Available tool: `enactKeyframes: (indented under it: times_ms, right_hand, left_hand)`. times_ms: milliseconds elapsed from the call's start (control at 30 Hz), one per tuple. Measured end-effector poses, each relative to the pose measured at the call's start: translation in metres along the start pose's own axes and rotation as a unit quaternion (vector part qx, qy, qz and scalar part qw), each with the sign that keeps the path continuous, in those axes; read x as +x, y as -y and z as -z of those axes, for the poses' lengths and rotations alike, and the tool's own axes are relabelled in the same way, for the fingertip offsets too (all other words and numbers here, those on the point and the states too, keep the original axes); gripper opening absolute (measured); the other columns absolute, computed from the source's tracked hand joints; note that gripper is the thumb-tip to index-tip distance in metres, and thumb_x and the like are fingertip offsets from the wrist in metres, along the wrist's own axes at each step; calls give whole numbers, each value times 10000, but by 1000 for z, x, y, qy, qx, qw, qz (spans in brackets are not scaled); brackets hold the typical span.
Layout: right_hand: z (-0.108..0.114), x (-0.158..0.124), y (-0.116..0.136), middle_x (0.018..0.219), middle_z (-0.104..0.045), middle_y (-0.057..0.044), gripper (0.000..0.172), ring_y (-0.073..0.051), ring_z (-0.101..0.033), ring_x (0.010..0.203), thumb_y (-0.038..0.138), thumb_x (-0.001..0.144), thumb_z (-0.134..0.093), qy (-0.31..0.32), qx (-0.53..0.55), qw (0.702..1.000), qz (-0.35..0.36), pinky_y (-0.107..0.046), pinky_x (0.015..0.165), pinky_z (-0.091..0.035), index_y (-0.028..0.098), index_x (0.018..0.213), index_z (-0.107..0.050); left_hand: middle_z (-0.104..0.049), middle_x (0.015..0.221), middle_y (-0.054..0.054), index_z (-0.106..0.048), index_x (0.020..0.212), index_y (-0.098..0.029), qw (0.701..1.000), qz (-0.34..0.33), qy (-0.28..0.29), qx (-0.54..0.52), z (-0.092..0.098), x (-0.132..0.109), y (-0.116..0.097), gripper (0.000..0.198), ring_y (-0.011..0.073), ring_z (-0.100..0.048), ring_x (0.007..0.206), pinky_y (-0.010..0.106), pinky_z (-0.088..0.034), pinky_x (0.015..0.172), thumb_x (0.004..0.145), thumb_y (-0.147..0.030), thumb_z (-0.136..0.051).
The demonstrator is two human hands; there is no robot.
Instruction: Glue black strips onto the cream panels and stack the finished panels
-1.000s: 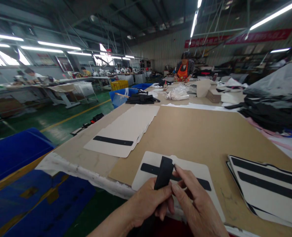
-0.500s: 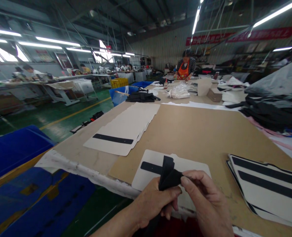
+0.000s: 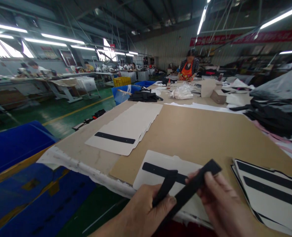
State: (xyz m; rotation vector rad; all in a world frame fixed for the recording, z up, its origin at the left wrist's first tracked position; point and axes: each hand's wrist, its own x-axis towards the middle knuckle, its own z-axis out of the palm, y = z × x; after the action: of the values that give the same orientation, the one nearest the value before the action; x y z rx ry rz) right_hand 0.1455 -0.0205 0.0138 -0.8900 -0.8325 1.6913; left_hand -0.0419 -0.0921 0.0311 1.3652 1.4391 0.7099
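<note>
My left hand (image 3: 146,210) is closed around a bundle of black strips (image 3: 166,187) at the near table edge. My right hand (image 3: 222,204) pinches a single black strip (image 3: 195,187) and holds it slanting up to the right, away from the bundle. Under both hands lies a cream panel (image 3: 160,161) with one black strip stuck across it. To the right sits a stack of cream panels with two black stripes (image 3: 271,194).
A pile of cream sheets (image 3: 128,131) with one black strip lies on the left of the brown table (image 3: 200,131). Black fabric heaps (image 3: 276,112) line the right side. Blue bins (image 3: 14,148) stand left of the table. A person in an orange apron (image 3: 187,69) works at the far end.
My right hand has pulled one black strip out of the bundle and drawn it to the right. The left hand still grips the remaining strips, now lower.
</note>
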Motion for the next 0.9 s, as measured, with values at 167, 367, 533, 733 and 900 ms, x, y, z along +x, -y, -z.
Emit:
enactKeyframes:
  times_ms: [167, 367, 533, 733, 900]
  right_hand:
    - [19, 37, 61, 663, -549, 37, 310, -85, -468, 487, 403, 724, -796, 6, -106, 994, 39, -172, 395, -392, 258, 962, -660]
    - [-18, 91, 36, 750, -672, 6, 331, -127, -575, 575, 435, 729, -736, 171, -345, 919, -86, -237, 524, -454, 206, 953, -651]
    - [-48, 126, -4, 758, -700, 13, 219, -134, -596, 644, 338, 789, -620, 266, -488, 831, -20, -252, 608, -454, 205, 936, -714]
    - [-66, 147, -31, 703, -685, 13, 194, -141, -581, 650, 294, 782, -600, 285, -554, 782, 21, -253, 611, -434, 200, 879, -739]
    - [-75, 149, -39, 754, -718, -4, 212, -157, -603, 683, 269, 788, -590, 290, -602, 743, 31, -261, 631, -441, 209, 904, -757]
  left_hand:
    - [-656, 817, 16, -629, 814, -204, 953, -56, -44, 294, 36, -9, 8, 105, 184, -595, 782, 260, -450, 690, 864, -215, -538]
    - [-561, 1312, 63, -591, 1200, -180, 874, -78, -118, 465, 43, 36, 40, 494, 253, -466, 1178, 386, -424, 1032, 755, -6, -465]
    - [-565, 1304, 71, -562, 1248, -159, 868, -66, -129, 475, 43, 50, 52, 477, 252, -454, 1176, 365, -429, 1038, 783, -72, -496]
    - [-569, 1268, 87, -562, 1244, -140, 873, -94, -131, 460, 45, 51, 61, 476, 255, -448, 1140, 366, -414, 1043, 769, -119, -542]
    - [-576, 1219, 75, -581, 1209, -180, 879, -90, -147, 445, 44, 52, 66, 446, 257, -452, 1122, 378, -423, 1028, 771, -119, -532]
